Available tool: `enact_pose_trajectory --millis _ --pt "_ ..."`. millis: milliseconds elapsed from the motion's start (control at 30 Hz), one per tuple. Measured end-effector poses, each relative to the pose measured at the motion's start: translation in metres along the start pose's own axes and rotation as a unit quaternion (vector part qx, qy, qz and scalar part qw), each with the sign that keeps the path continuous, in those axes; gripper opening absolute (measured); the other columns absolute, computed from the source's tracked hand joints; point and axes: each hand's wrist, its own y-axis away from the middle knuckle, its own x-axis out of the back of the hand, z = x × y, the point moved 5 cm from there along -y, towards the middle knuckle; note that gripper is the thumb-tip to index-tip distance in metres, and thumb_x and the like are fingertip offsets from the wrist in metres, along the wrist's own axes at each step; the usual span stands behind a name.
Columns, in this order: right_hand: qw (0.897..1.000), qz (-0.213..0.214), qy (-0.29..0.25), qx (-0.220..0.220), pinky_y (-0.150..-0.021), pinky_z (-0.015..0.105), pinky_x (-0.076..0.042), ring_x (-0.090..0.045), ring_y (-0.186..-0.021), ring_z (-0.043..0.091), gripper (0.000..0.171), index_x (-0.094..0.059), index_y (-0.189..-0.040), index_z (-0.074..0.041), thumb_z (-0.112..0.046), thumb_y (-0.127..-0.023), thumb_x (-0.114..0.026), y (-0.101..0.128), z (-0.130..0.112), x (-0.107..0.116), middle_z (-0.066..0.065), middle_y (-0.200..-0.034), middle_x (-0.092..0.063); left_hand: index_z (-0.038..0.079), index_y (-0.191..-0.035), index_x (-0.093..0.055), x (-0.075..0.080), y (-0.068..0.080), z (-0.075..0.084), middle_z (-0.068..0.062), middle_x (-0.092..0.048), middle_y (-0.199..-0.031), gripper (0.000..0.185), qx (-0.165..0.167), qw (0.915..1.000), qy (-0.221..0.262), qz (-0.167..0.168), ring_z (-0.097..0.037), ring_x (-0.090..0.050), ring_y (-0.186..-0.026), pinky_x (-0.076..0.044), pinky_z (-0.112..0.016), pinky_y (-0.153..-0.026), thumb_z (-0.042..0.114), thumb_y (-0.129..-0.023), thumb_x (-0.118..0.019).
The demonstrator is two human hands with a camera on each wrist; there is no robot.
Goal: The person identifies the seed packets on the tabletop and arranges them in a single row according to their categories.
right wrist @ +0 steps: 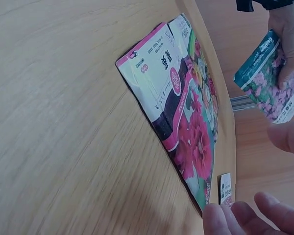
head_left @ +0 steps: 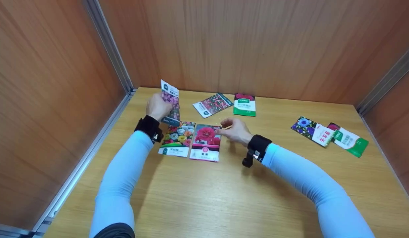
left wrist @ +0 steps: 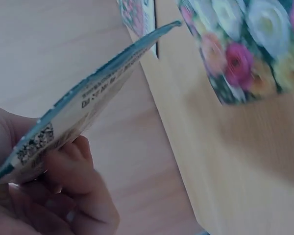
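Wood-panel walls box in a light wooden table (head_left: 224, 198) with seed packets scattered over it. Left hand (head_left: 157, 106), upper left of centre, grips a purple-flower packet (head_left: 170, 102) lifted off the table and tilted up, fingers curled round it. Right hand (head_left: 236, 130) sits mid-frame with loose, relaxed fingers, tips touching the top right corner of the red-flower packet (head_left: 205, 142). That one lies flat, right beside a mixed-flower packet (head_left: 177, 138). Two more packets (head_left: 224, 104) lie near the back wall, another pair (head_left: 330, 135) at the right side.
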Motion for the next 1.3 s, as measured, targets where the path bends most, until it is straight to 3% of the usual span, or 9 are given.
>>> enact_pose_trajectory --millis 167,333,433,633,867,1067,1300 --pt "1.0 -0.009 -0.008 0.011 -0.119 0.049 -0.055 -0.065 -0.138 0.036 0.063 -0.063 -0.152 -0.004 -0.03 -0.1 -0.086 -0.002 -0.001 -0.002 0.018 -0.15 -0.069 0.002 -0.141 -0.07 -0.008 0.006 0.015 -0.021 -0.077 -0.139 0.044 -0.024 0.9996 0.009 -0.011 -0.038 -0.07 -0.125 -0.056 -0.055 -0.114 0.015 -0.098 -0.069" --pt "1.0 -0.018 -0.014 0.019 -0.117 0.047 -0.058 -0.066 -0.136 0.035 0.061 -0.062 -0.153 -0.005 -0.029 -0.102 -0.085 -0.003 -0.002 -0.007 0.017 -0.149 -0.069 0.0 -0.129 -0.073 -0.021 0.014 0.025 -0.021 -0.078 -0.128 0.037 -0.062 0.9976 0.019 -0.022 -0.032 -0.067 -0.111 -0.057 -0.052 -0.103 0.013 -0.094 -0.069" --pt "0.999 -0.023 -0.02 0.019 -0.114 0.046 -0.06 -0.065 -0.135 0.034 0.061 -0.061 -0.154 -0.005 -0.03 -0.103 -0.083 -0.003 -0.004 -0.009 0.016 -0.149 -0.068 -0.002 -0.13 -0.072 -0.027 0.019 0.03 -0.022 -0.077 -0.129 0.038 -0.073 0.9961 0.03 -0.039 -0.032 -0.066 -0.112 -0.058 -0.053 -0.106 0.014 -0.096 -0.071" --pt "0.998 -0.031 -0.051 0.024 -0.113 0.049 -0.063 -0.066 -0.129 0.03 0.061 -0.058 -0.156 0.0 -0.028 -0.106 -0.079 -0.004 -0.009 -0.012 0.02 -0.148 -0.067 0.002 -0.146 -0.068 -0.04 0.028 0.044 -0.02 -0.075 -0.141 0.045 -0.058 0.9924 0.068 -0.085 -0.031 -0.068 -0.125 -0.058 -0.051 -0.114 0.019 -0.105 -0.073" --pt "0.993 -0.032 -0.109 0.007 -0.116 0.056 -0.06 -0.071 -0.133 0.038 0.063 -0.052 -0.161 0.003 -0.027 -0.11 -0.074 -0.004 -0.011 -0.014 0.025 -0.15 -0.066 0.002 -0.139 -0.072 -0.053 0.04 0.064 -0.018 -0.078 -0.132 0.037 -0.081 0.985 0.093 -0.12 -0.025 -0.07 -0.113 -0.061 -0.042 -0.1 0.019 -0.106 -0.075" --pt "0.983 -0.045 -0.176 -0.026 -0.121 0.058 -0.056 -0.065 -0.146 0.044 0.064 -0.045 -0.167 -0.001 -0.033 -0.115 -0.066 -0.005 -0.009 -0.009 0.025 -0.16 -0.061 0.003 -0.144 -0.069 -0.073 0.049 0.073 -0.017 -0.077 -0.135 0.039 -0.062 0.9728 0.134 -0.179 -0.025 -0.071 -0.115 -0.062 -0.043 -0.106 0.019 -0.109 -0.074" --pt "0.968 -0.026 -0.243 -0.065 -0.125 0.053 -0.055 -0.066 -0.14 0.036 0.06 -0.041 -0.168 -0.006 -0.031 -0.118 -0.06 -0.007 -0.001 0.004 0.021 -0.163 -0.058 0.0 -0.147 -0.064 -0.103 0.057 0.083 -0.018 -0.073 -0.137 0.044 -0.063 0.9591 0.165 -0.221 -0.025 -0.07 -0.118 -0.06 -0.044 -0.112 0.015 -0.107 -0.075"
